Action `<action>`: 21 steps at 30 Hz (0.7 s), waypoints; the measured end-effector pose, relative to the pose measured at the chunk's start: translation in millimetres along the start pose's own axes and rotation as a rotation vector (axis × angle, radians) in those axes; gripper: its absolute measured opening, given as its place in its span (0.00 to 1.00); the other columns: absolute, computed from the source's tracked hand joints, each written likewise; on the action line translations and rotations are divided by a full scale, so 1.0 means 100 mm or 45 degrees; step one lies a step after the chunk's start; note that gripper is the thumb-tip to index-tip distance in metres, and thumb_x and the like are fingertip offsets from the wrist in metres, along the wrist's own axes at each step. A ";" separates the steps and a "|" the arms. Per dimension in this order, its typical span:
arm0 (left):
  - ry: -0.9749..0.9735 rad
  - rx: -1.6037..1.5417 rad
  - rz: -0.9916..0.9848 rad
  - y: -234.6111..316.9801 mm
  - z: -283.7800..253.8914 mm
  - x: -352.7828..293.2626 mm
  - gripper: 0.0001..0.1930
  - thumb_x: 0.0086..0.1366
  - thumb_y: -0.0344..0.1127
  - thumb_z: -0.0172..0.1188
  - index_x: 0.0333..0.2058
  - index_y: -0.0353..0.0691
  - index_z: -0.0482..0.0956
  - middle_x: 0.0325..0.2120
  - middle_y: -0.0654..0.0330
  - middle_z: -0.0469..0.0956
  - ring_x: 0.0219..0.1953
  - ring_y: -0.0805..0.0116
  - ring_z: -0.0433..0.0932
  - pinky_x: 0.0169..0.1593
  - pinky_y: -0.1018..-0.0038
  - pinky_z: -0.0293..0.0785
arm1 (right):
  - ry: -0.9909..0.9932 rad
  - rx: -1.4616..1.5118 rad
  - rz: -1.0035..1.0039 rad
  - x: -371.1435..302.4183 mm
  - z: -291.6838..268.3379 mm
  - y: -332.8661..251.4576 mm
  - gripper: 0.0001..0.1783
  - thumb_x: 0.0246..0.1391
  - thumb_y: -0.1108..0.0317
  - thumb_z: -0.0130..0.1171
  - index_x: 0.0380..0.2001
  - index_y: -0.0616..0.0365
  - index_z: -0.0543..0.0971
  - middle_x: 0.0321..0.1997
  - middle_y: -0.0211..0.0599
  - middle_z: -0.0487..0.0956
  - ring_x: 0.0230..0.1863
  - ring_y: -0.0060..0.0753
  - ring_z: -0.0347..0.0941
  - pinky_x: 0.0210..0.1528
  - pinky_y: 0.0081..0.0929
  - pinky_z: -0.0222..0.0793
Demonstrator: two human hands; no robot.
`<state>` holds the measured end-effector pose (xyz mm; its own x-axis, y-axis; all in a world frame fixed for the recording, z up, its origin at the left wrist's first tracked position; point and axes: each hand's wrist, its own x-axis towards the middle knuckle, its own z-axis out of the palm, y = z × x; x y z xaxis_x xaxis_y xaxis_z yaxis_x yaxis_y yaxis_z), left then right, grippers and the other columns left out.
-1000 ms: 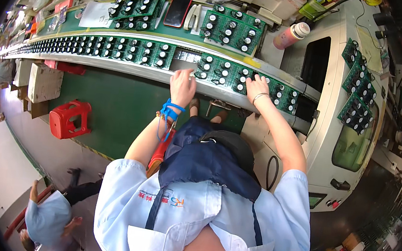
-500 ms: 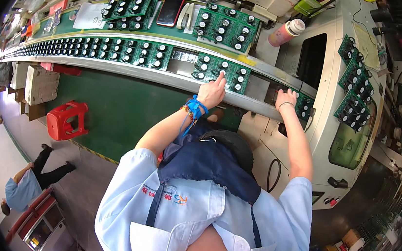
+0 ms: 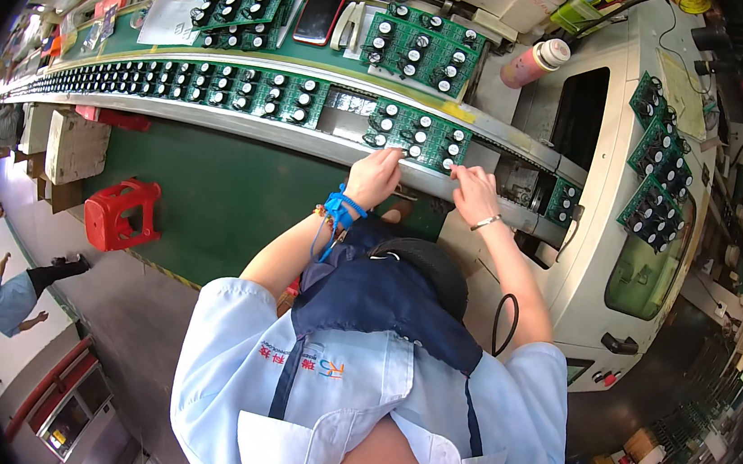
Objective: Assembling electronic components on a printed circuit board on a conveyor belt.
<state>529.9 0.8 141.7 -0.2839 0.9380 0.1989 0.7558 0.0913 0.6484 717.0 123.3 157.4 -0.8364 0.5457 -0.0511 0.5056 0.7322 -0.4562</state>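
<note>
A green circuit board (image 3: 408, 125) with round white-topped capacitors lies on the conveyor rail in front of me. My left hand (image 3: 374, 178), wearing a blue band at the wrist, is closed, with its fingertips at the board's near edge. At the near right corner of the same board, my right hand (image 3: 477, 196) has its fingers bent and drawn together. What either hand pinches, if anything, is too small to make out. Farther right, another circuit board (image 3: 563, 201) sits at the mouth of the pale machine, clear of both hands.
A long row of boards (image 3: 224, 87) fills the conveyor (image 3: 344, 150) to the left. Behind it are stacked boards (image 3: 422, 52), a phone (image 3: 322, 9) and a pink bottle (image 3: 534, 63). More boards (image 3: 654, 212) rest on the machine (image 3: 601, 247). A red stool (image 3: 122, 215) stands left; a person (image 3: 16, 299) walks beyond.
My right hand has left the board by the machine and moved left to the middle board's corner. My left hand has drawn back from a capacitor to the near edge. The right-hand board sits farther right.
</note>
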 end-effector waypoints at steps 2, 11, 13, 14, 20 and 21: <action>0.026 -0.009 -0.012 -0.03 -0.04 -0.04 0.07 0.50 0.27 0.50 0.31 0.38 0.70 0.31 0.57 0.74 0.32 0.59 0.73 0.34 0.69 0.70 | -0.004 0.022 -0.018 0.05 0.02 -0.03 0.11 0.37 0.72 0.50 0.30 0.52 0.68 0.28 0.30 0.73 0.38 0.34 0.66 0.39 0.33 0.56; -0.032 0.238 -0.065 -0.16 0.05 -0.08 0.06 0.50 0.30 0.50 0.29 0.39 0.68 0.37 0.54 0.73 0.27 0.60 0.74 0.30 0.68 0.71 | -0.048 -0.097 0.113 0.29 0.01 0.05 0.11 0.38 0.73 0.49 0.30 0.53 0.67 0.29 0.31 0.72 0.37 0.36 0.65 0.38 0.34 0.56; -0.164 0.317 -0.058 -0.18 0.07 -0.09 0.06 0.49 0.31 0.51 0.27 0.39 0.67 0.39 0.50 0.72 0.24 0.61 0.74 0.26 0.68 0.71 | 0.009 -0.112 0.153 0.36 -0.01 0.07 0.11 0.38 0.73 0.49 0.31 0.53 0.67 0.30 0.32 0.72 0.37 0.36 0.65 0.39 0.35 0.56; -0.160 0.317 -0.065 -0.19 0.10 -0.08 0.06 0.49 0.31 0.51 0.27 0.39 0.67 0.39 0.50 0.72 0.24 0.61 0.74 0.26 0.68 0.71 | 0.066 -0.126 0.196 0.40 -0.03 0.07 0.12 0.39 0.73 0.49 0.32 0.53 0.67 0.30 0.33 0.72 0.38 0.36 0.65 0.39 0.35 0.56; -0.251 0.441 0.016 -0.20 0.19 -0.05 0.07 0.49 0.33 0.52 0.27 0.38 0.66 0.40 0.46 0.71 0.18 0.63 0.74 0.21 0.70 0.70 | 0.078 -0.100 0.171 0.58 -0.03 -0.01 0.13 0.37 0.73 0.49 0.32 0.53 0.67 0.31 0.32 0.73 0.39 0.37 0.65 0.40 0.35 0.57; -0.257 0.435 0.015 -0.22 0.20 -0.05 0.08 0.48 0.33 0.52 0.27 0.38 0.66 0.41 0.45 0.70 0.19 0.63 0.74 0.21 0.70 0.70 | 0.063 -0.028 0.071 0.60 0.01 -0.07 0.13 0.37 0.74 0.49 0.32 0.53 0.68 0.32 0.31 0.73 0.39 0.37 0.65 0.40 0.35 0.56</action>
<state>526.6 0.3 112.3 -0.1783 0.9834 0.0344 0.9208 0.1544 0.3582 662.8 150.6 157.0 -0.7955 0.6052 -0.0316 0.5562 0.7085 -0.4344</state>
